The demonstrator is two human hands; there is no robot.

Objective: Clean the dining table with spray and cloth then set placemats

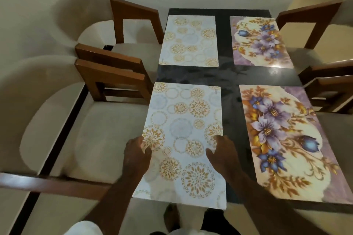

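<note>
Because the near-left placemat (183,139) seems to reach just past the near edge of the dark surface (231,101), a pull toward the person could slide it off. A lopsided push could skew it against the floral placemat (286,139) beside it. The left hand (136,152) rests on the mat's left edge and the right hand (221,150) on its right edge. Their fingers (219,139) lie loosely spread on top, thumbs turned inward, apparently pressing rather than gripping.
</note>
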